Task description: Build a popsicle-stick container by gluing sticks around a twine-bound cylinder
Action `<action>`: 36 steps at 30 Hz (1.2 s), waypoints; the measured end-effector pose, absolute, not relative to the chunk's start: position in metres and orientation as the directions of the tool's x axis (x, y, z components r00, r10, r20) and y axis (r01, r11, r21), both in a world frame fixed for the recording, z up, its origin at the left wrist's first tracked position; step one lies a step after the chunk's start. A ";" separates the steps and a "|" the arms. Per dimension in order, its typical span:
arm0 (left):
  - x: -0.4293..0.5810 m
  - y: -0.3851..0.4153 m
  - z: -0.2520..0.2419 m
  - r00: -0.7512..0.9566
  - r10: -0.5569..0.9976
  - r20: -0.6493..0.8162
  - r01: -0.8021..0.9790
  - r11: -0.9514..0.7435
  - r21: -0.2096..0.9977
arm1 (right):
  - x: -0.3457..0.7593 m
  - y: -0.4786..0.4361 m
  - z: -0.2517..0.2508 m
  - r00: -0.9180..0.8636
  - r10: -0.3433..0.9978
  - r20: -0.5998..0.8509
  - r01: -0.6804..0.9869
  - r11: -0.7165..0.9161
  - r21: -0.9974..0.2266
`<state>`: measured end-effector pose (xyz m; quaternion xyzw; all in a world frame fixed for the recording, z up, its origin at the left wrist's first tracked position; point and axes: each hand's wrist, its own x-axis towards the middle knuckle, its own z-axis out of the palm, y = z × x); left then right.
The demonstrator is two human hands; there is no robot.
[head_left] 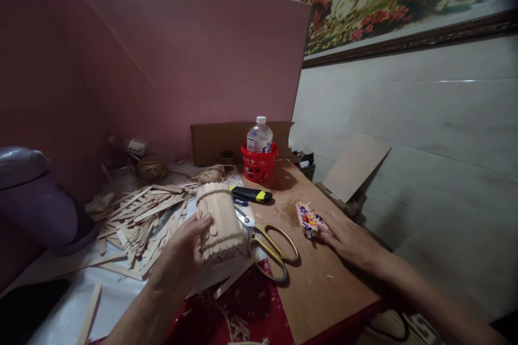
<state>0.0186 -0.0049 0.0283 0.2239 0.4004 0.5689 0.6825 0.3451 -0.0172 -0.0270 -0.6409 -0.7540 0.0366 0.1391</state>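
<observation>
My left hand (184, 245) is closed around a container made of craft sticks (222, 213), tilted, with twine wound about it near both ends. On the brown board to the right, my right hand (346, 234) grips a small floral-patterned object (311, 220), white with purple and orange flowers; its exact kind is unclear. Gold-handled scissors (275, 250) lie between the two hands, their blades partly behind the craft-stick container. Just beyond them rests a black and yellow utility knife (251, 194).
Loose craft sticks (141, 221) are heaped on the left. A red bucket (259, 166) with a plastic bottle (260, 136) in it stands at the back. Twine balls (151, 169) lie behind the heap. Sawdust (290, 211) is scattered on the brown board (324, 285).
</observation>
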 end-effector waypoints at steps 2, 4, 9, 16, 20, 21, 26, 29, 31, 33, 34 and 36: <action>0.017 -0.003 0.031 -0.010 0.956 -0.292 -0.613 0.225 0.757 | 0.342 -0.017 -0.026 -0.138 0.976 0.169 0.977 0.162 -0.138; 0.017 -0.002 0.033 0.005 0.957 -0.289 -0.605 0.233 0.761 | 0.333 -0.020 -0.016 -0.138 0.965 0.225 0.988 0.151 -0.042; 0.019 -0.004 0.035 0.052 0.960 -0.274 -0.604 0.249 0.757 | 0.283 -0.020 0.020 -0.194 0.927 0.321 0.963 0.242 -0.118; 0.020 -0.003 0.032 0.043 0.961 -0.273 -0.591 0.245 0.769 | 0.229 0.036 0.028 -0.232 0.964 0.132 0.942 0.256 -0.216; 0.020 -0.003 0.030 0.031 0.958 -0.284 -0.599 0.246 0.762 | 0.219 0.056 0.018 -0.278 0.956 0.092 0.936 0.291 -0.198; 0.020 -0.004 0.030 0.039 0.958 -0.285 -0.604 0.250 0.757 | 0.218 0.059 0.015 -0.284 0.956 0.080 0.937 0.294 -0.191; 0.020 -0.004 0.027 0.050 0.954 -0.295 -0.629 0.260 0.732 | 0.211 0.063 0.012 -0.266 0.964 0.005 0.953 0.264 -0.147; 0.019 -0.004 0.026 0.061 0.953 -0.297 -0.619 0.270 0.737 | 0.208 0.063 0.016 -0.254 0.966 -0.044 0.961 0.247 -0.126; 0.019 -0.004 0.025 0.075 0.954 -0.289 -0.600 0.275 0.752 | 0.206 0.063 0.017 -0.245 0.967 -0.075 0.965 0.236 -0.113; 0.019 -0.003 0.025 0.074 0.955 -0.289 -0.592 0.275 0.757 | 0.205 0.064 0.016 -0.239 0.966 -0.095 0.968 0.229 -0.104; 0.019 -0.003 0.025 0.071 0.954 -0.292 -0.592 0.276 0.757 | 0.204 0.064 0.015 -0.237 0.966 -0.101 0.968 0.227 -0.102; 0.019 -0.002 0.025 0.066 0.953 -0.296 -0.594 0.275 0.755 | 0.204 0.066 0.011 -0.235 0.966 -0.106 0.969 0.224 -0.106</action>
